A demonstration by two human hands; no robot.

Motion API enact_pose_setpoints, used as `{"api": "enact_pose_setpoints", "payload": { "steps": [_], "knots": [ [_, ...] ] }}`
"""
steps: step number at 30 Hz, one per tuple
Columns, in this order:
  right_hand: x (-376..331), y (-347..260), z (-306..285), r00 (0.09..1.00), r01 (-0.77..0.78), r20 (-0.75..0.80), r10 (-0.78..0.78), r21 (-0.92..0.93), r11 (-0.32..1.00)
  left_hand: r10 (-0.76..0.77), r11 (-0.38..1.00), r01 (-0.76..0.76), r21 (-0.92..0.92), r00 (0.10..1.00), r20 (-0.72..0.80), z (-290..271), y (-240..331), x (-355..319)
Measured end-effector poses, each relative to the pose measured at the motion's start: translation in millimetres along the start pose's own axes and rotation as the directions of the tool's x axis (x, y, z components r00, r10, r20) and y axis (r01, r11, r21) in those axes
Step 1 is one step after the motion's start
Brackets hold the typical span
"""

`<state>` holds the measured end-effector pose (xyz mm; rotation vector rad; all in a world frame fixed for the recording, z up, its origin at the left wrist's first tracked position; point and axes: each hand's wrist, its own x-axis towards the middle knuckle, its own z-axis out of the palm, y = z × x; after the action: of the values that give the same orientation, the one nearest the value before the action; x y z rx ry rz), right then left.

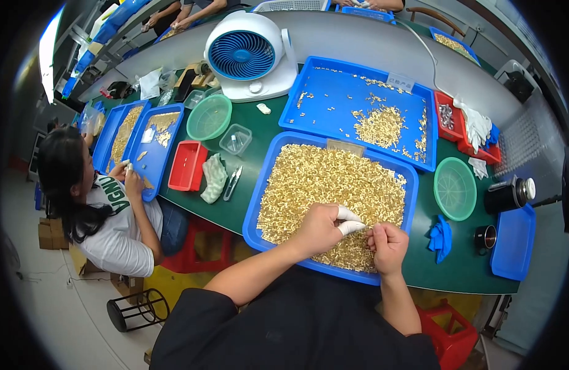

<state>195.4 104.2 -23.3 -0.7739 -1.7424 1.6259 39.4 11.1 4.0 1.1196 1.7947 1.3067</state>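
Observation:
Small gold-coloured metal pieces (303, 185) fill a blue tray (252, 213) in front of me. Above its near right part, my left hand (321, 229) has its thumb and forefinger, both in white finger covers, pinched together. Close beside it, my right hand (389, 246) is bare, its fingers curled in and the thumb against them. The fingertips of both hands nearly meet. Whatever lies between them is too small to make out. Behind stands a larger blue tray (321, 86) with a looser heap of similar gold pieces (380, 127) toward its right side.
A white fan (257, 55) stands at the back. Left are a green basket (209, 117), a red bin (187, 166), a clear tub (236, 139) and snips (233, 183). A green basket (455, 188), blue cloth (440, 239) and mug (485, 237) lie right. A co-worker (106, 203) sits left.

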Motion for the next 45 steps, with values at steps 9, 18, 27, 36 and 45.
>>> {"api": "enact_pose_setpoints", "payload": {
  "steps": [9,18,27,36,45],
  "knots": [
    [0.6,-1.8,1.8,1.000,0.000,0.018,0.001,-0.023,1.000,0.128,0.991,-0.128,0.045,0.992,-0.002,-6.0,-0.9,2.1],
    [0.6,-2.1,0.4,0.998,0.028,0.064,-0.027,-0.013,1.000,-0.045,0.998,0.046,-0.045,0.999,0.022,1.5,-2.9,-0.6],
    [1.0,1.6,5.0,0.998,0.006,0.065,-0.011,0.071,0.997,0.115,0.990,-0.114,-0.084,0.993,0.008,-5.0,-2.5,0.3],
    [1.7,-0.5,0.5,0.995,0.018,0.094,-0.020,0.015,1.000,0.197,0.980,-0.197,-0.020,0.980,-0.001,-12.7,0.0,0.4],
    [-1.4,-1.0,-3.0,0.995,0.029,0.090,-0.031,0.023,0.999,0.138,0.989,-0.142,0.042,0.987,0.078,-7.3,-3.9,3.2]
  ]
}}
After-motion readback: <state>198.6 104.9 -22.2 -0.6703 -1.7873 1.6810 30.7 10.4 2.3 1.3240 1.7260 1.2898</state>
